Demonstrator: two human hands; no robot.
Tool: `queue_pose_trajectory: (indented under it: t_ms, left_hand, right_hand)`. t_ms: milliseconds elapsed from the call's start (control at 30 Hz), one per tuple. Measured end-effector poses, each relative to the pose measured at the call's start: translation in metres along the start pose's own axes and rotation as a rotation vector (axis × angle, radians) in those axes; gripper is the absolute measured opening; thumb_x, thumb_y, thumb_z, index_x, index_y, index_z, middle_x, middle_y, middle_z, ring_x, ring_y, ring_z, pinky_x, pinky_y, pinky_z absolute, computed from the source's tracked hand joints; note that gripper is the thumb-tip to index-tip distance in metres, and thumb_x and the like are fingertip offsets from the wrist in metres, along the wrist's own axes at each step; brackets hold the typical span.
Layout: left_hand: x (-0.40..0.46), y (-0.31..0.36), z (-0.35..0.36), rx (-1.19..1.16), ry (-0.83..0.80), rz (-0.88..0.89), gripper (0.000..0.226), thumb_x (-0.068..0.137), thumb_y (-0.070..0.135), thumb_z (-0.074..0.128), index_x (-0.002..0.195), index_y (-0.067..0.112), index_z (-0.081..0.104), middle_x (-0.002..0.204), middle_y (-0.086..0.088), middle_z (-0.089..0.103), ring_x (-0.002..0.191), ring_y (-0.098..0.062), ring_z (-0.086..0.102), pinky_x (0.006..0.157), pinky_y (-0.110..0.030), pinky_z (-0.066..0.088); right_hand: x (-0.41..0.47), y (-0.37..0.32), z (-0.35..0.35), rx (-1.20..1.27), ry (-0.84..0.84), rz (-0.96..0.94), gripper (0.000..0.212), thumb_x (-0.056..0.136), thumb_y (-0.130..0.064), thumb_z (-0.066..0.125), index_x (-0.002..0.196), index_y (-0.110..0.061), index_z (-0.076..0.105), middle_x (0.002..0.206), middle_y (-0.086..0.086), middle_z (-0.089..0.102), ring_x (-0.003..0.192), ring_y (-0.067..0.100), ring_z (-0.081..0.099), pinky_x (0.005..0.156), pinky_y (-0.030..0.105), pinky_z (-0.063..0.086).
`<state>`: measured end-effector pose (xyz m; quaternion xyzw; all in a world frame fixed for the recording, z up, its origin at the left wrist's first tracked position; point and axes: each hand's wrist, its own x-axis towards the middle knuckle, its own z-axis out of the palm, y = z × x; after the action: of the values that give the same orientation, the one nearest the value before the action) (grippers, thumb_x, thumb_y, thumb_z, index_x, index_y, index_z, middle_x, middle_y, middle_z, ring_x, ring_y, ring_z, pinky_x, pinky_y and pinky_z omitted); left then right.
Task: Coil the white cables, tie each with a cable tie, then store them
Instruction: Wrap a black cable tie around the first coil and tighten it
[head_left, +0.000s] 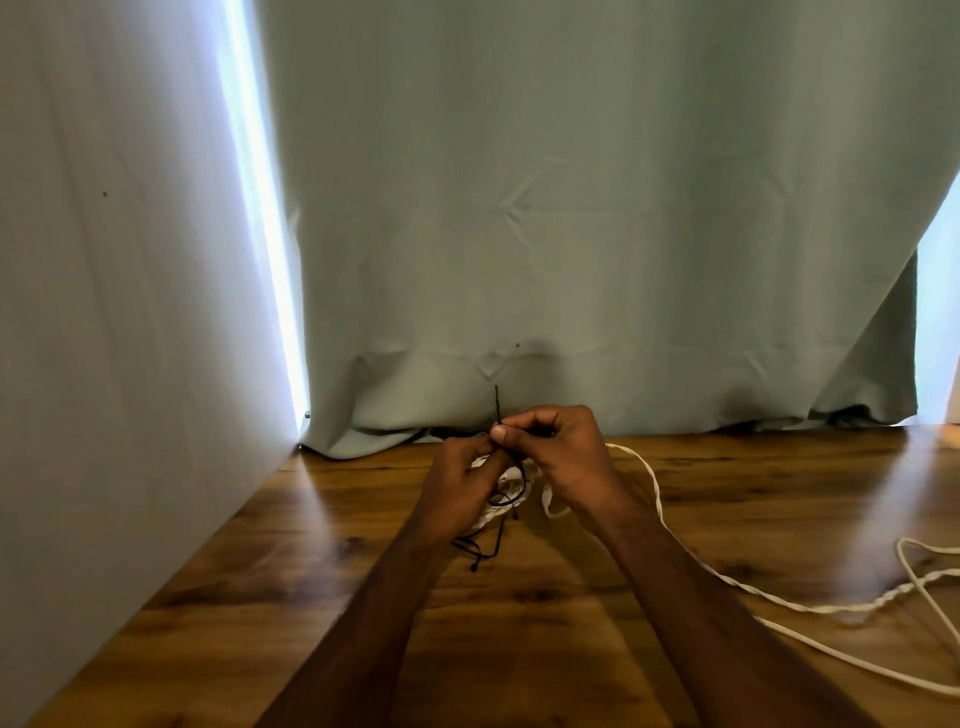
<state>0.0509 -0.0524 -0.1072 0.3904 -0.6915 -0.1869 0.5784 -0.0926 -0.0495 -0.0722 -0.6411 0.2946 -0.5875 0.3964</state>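
1. White cable, coiled portion (506, 480): one small bundle at lower centre of the frame, held just above the desk (260, 597) between the two hands. Judged light, soft and limp; likely to spring loose if released before it is tied. Best taken across the gathered loops, not by a single strand.
2. White cable, loose run (810, 605): trails from the bundle toward the lower right of the frame, lying on the desk, partly twisted. A further loop (930, 571) lies at the right edge; whether it is a second cable or the same one cannot be told. Count: at least one cable.
3. Cable tie (497, 402): one dark, thin strip, its free end standing upright above the hands at centre. Judged light, springy, slightly slippery; best pinched near the tip.
4. Dark cords (480, 551): several thin dark strands hang below the bundle to the desk; number unclear, possibly spare ties.
5. Left hand (462, 483): fingers curled round the bundle, left of centre.
6. Right hand (558, 447): thumb and fingers pinched narrow on the cable tie, right of centre, touching the left hand.
7. Curtain (571, 208): one grey-green drape fills the upper frame, its hem resting on the desk's far edge.
8. Wall panel (104, 260): one pale surface at left.
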Motion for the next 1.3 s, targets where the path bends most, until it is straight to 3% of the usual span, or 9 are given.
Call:
queue_pose_trajectory:
  t_ms: [167, 333, 433, 567, 700, 833, 967, 1133, 1300]
  left_hand:
    - [-0.003, 0.005, 0.002, -0.015, -0.036, -0.005, 0.021, 0.099, 0.018, 0.058, 0.103, 0.013, 0.078, 0.095, 0.003, 0.078, 0.093, -0.012, 0.073, 0.081, -0.027, 0.056]
    - [-0.008, 0.005, 0.01, 0.067, -0.062, -0.002, 0.02, 0.097, 0.018, 0.062, 0.088, 0.008, 0.077, 0.078, 0.007, 0.073, 0.072, 0.001, 0.068, 0.062, -0.011, 0.046]
    - [-0.008, 0.005, 0.006, -0.014, -0.016, -0.073, 0.022, 0.097, 0.022, 0.062, 0.086, 0.01, 0.077, 0.071, -0.004, 0.072, 0.062, -0.007, 0.065, 0.056, -0.021, 0.047]
    - [-0.006, -0.002, -0.004, -0.132, 0.09, -0.144, 0.039, 0.096, 0.043, 0.058, 0.088, 0.01, 0.077, 0.077, -0.009, 0.076, 0.073, -0.021, 0.072, 0.067, -0.035, 0.054]
    - [-0.002, -0.003, -0.008, -0.316, 0.264, -0.223, 0.039, 0.1, 0.035, 0.053, 0.088, 0.004, 0.074, 0.08, -0.018, 0.074, 0.074, -0.029, 0.069, 0.069, -0.038, 0.053]
    - [0.0, 0.001, -0.015, -0.324, 0.363, -0.241, 0.033, 0.102, 0.022, 0.05, 0.094, -0.001, 0.072, 0.075, -0.011, 0.072, 0.066, -0.016, 0.067, 0.057, -0.026, 0.052]
    - [-0.002, -0.005, -0.021, -0.269, 0.378, -0.285, 0.03, 0.102, 0.022, 0.051, 0.089, 0.005, 0.072, 0.063, -0.004, 0.063, 0.05, -0.009, 0.054, 0.046, -0.023, 0.041]
    - [-0.002, -0.015, -0.021, -0.258, 0.339, -0.282, 0.035, 0.101, 0.015, 0.054, 0.081, -0.011, 0.066, 0.072, -0.028, 0.067, 0.064, -0.03, 0.063, 0.061, -0.039, 0.051]
    - [0.002, -0.006, -0.022, -0.418, 0.422, -0.417, 0.034, 0.104, 0.021, 0.043, 0.097, 0.0, 0.069, 0.076, -0.016, 0.069, 0.058, -0.022, 0.062, 0.041, -0.019, 0.042]
  right_hand:
    - [-0.003, 0.001, 0.0, 0.21, 0.083, 0.09, 0.014, 0.084, -0.006, 0.077, 0.091, 0.006, 0.076, 0.079, 0.016, 0.075, 0.068, 0.017, 0.07, 0.061, 0.025, 0.054]
    - [0.001, -0.007, -0.001, 0.406, 0.188, 0.086, 0.005, 0.089, -0.008, 0.071, 0.088, -0.004, 0.074, 0.074, 0.01, 0.074, 0.072, 0.02, 0.072, 0.065, 0.027, 0.058]
    - [0.003, -0.011, -0.005, 0.571, 0.167, 0.144, 0.005, 0.09, -0.005, 0.069, 0.093, 0.0, 0.07, 0.071, 0.008, 0.069, 0.066, 0.018, 0.069, 0.062, 0.029, 0.059]
    - [0.003, -0.009, -0.007, 0.506, 0.129, 0.221, 0.005, 0.088, -0.007, 0.071, 0.09, -0.002, 0.07, 0.073, 0.006, 0.065, 0.052, 0.009, 0.054, 0.048, 0.022, 0.05]
    - [-0.001, -0.006, -0.005, 0.235, -0.028, 0.212, 0.004, 0.087, -0.003, 0.073, 0.086, 0.0, 0.072, 0.071, 0.009, 0.066, 0.047, 0.008, 0.045, 0.041, 0.02, 0.039]
    - [-0.007, -0.001, 0.005, 0.06, -0.178, 0.189, 0.003, 0.086, -0.008, 0.075, 0.085, -0.006, 0.077, 0.079, 0.014, 0.074, 0.063, 0.018, 0.062, 0.059, 0.028, 0.054]
    - [-0.006, -0.006, 0.005, 0.333, -0.088, 0.159, 0.004, 0.083, -0.007, 0.073, 0.085, -0.004, 0.073, 0.083, 0.017, 0.074, 0.083, 0.025, 0.074, 0.08, 0.036, 0.062]
    - [-0.005, -0.016, 0.008, 0.647, 0.057, 0.099, 0.003, 0.087, -0.004, 0.066, 0.088, -0.002, 0.066, 0.073, 0.011, 0.067, 0.069, 0.02, 0.07, 0.069, 0.033, 0.063]
    - [-0.004, -0.016, -0.001, 0.542, -0.003, 0.199, 0.015, 0.079, -0.01, 0.071, 0.091, -0.001, 0.067, 0.073, 0.006, 0.061, 0.053, 0.009, 0.055, 0.049, 0.023, 0.054]
